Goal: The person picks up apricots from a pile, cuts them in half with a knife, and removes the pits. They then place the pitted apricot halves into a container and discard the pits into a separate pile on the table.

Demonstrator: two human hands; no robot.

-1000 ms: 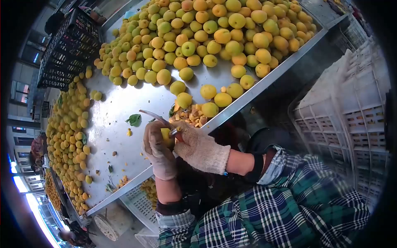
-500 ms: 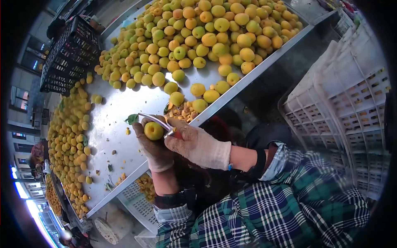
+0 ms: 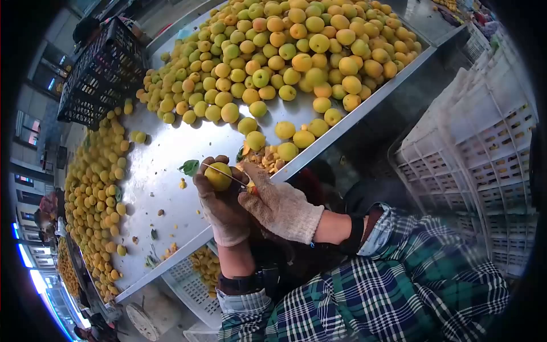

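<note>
My left hand (image 3: 221,208), in a soiled knitted glove, is wrapped round a yellow-green fruit (image 3: 217,176) near the metal table's front edge. In a matching glove, my right hand (image 3: 279,204) grips a small knife (image 3: 229,176) by its reddish handle. The thin blade lies across the fruit, edge-on to the camera. Just beyond my hands, orange fruit pieces (image 3: 265,159) lie on the metal table (image 3: 165,194), with a few whole fruits beside them. A green leaf (image 3: 190,167) shows left of the held fruit.
A large heap of fruit (image 3: 285,51) covers the table's far part, and more fruit (image 3: 94,194) lines its left side. A black crate (image 3: 102,74) stands at the back left. White crates stand at the right (image 3: 467,148) and under the table (image 3: 191,285). People are partly visible at left.
Both hands have shifted slightly right in view with the fruit and knife. The blade has turned, showing as a thin line across the fruit. The table and heap also shift slightly in view.
</note>
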